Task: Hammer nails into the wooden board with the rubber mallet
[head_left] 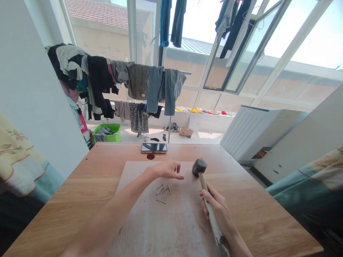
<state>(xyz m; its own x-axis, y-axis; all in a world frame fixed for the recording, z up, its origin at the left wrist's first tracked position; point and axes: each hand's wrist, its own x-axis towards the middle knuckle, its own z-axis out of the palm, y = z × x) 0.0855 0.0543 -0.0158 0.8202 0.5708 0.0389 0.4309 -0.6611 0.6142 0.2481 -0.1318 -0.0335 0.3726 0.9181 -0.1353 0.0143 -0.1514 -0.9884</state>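
My right hand (218, 207) is wrapped round the pale handle of a mallet (199, 167) with a dark, rubber-looking head. That head is at the right side of a thin whitish board (150, 228) lying on the wooden table. Over the board's far part, my left hand (168, 169) is held with thumb and fingers apart and nothing visible between them. Several loose nails (163, 191) lie on the board, below and to the left of my left hand. A faint, thin mark or object shows just right of its fingertips, too small to name.
A phone (153, 147) lies at the far edge of the wooden table (257, 203), behind a round hole (150, 156). Beyond are a loaded clothes rack (155, 89), a green basket (115, 131) and a white ridged cabinet-like unit (249, 125). Curtains hang at both sides.
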